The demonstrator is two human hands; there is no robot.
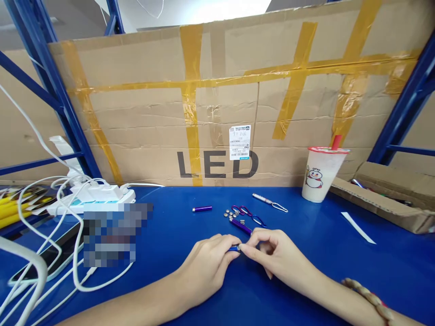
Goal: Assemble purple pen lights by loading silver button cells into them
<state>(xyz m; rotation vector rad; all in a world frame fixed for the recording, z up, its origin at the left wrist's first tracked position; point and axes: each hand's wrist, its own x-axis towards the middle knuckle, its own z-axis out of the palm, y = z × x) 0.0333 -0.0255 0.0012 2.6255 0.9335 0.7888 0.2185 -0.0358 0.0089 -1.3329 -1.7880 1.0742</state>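
Note:
My left hand (pixel 214 260) is closed around a small blue metal tube (pixel 234 248), with its silver end poking out between thumb and fingers. The thumb and index finger of my right hand (pixel 277 251) pinch together at that end; whatever they hold is too small to make out. Just beyond the fingertips lies a purple tube (pixel 240 226), partly hidden by my right hand. Several silver button cells (pixel 226 214) are scattered beside it. A purple clip (pixel 242 210) and a blue clip (pixel 259 221) lie close by. Farther left is another purple tube (pixel 202 208).
A silver penlight with a clip (pixel 263 198) lies farther back. To the right are a drink cup (pixel 319 174), a white strip (pixel 358 227) and an open cardboard box (pixel 387 203). White cables and a power strip (pixel 125 199) crowd the left. Taped cardboard (pixel 152 127) stands behind.

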